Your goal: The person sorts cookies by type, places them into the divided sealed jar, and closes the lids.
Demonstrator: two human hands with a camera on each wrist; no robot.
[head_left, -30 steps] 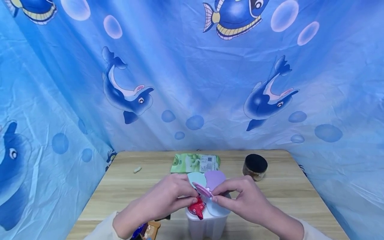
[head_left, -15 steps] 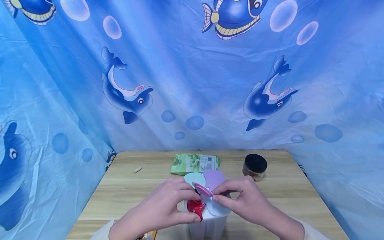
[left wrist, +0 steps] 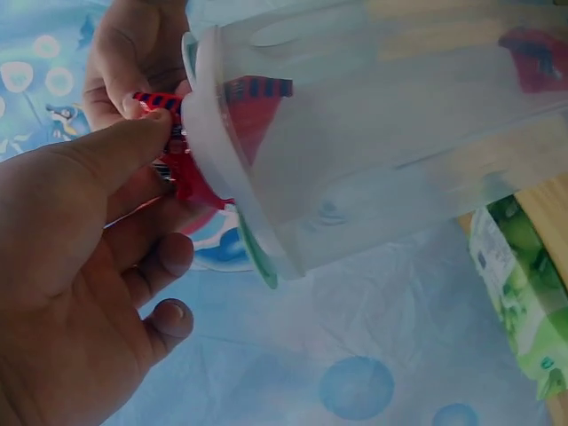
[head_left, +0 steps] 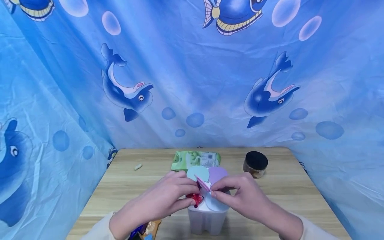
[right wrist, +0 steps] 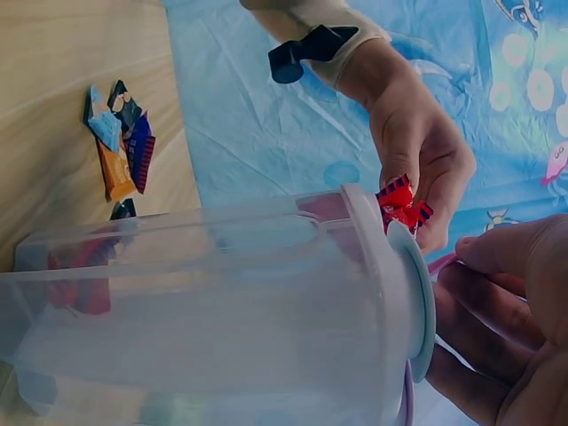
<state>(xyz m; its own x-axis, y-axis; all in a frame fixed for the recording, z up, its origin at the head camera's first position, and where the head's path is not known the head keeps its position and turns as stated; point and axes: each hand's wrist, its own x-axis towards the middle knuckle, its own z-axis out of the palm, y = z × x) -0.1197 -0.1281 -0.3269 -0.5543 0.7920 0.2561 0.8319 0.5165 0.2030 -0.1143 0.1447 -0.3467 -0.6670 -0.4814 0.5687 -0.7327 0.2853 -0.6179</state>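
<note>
Red candy packet (head_left: 195,198) pinched in left hand (head_left: 163,199) fingers (left wrist: 133,146), at container (head_left: 207,220) mouth.

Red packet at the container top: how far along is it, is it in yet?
Done: the pink flap lid is lifted, pinched by the right hand. In hand: the left hand pinches the red packet at the opening of the clear container, partly in. Left: more wrapped packets lie on the table.
</note>
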